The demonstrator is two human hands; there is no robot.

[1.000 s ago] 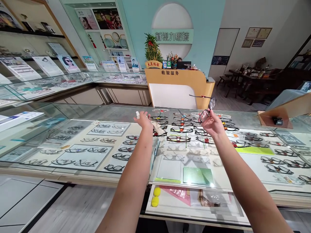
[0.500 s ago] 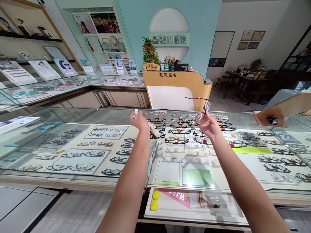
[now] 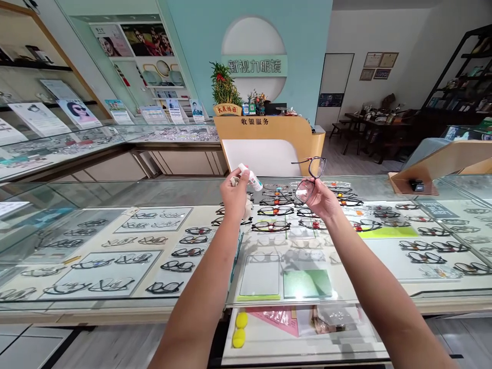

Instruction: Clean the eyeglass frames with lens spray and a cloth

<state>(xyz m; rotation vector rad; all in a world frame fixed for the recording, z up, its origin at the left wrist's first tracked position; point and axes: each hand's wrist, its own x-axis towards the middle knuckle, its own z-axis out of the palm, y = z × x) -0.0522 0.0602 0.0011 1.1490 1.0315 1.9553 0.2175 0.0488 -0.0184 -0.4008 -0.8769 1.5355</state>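
Observation:
My left hand (image 3: pixel 235 193) is closed around a small white bottle (image 3: pixel 251 178), tilted with its turquoise-marked end pointing down and right. A crumpled beige cloth (image 3: pixel 248 209) shows beneath the same hand. My right hand (image 3: pixel 326 202) pinches a pair of dark-framed eyeglasses (image 3: pixel 315 168) by the rim, the lenses turned toward the bottle and one temple arm reaching left. A gap separates the bottle from the lenses. Below both hands, rows of eyeglasses (image 3: pixel 271 226) with red and orange tags lie on the glass display counter (image 3: pixel 215 190).
An open drawer (image 3: pixel 269 351) beneath the counter holds two yellow round items (image 3: pixel 239 335) and plastic-wrapped papers. A wooden stand (image 3: pixel 434 166) rises at the right. Ahead is a wooden cashier desk (image 3: pixel 313 138) with a plant (image 3: pixel 223 89).
My left hand has moved right and turned, bringing the white bottle into fuller view near the glasses. The eyeglasses in my right hand have tilted slightly. The camera view has shifted a little.

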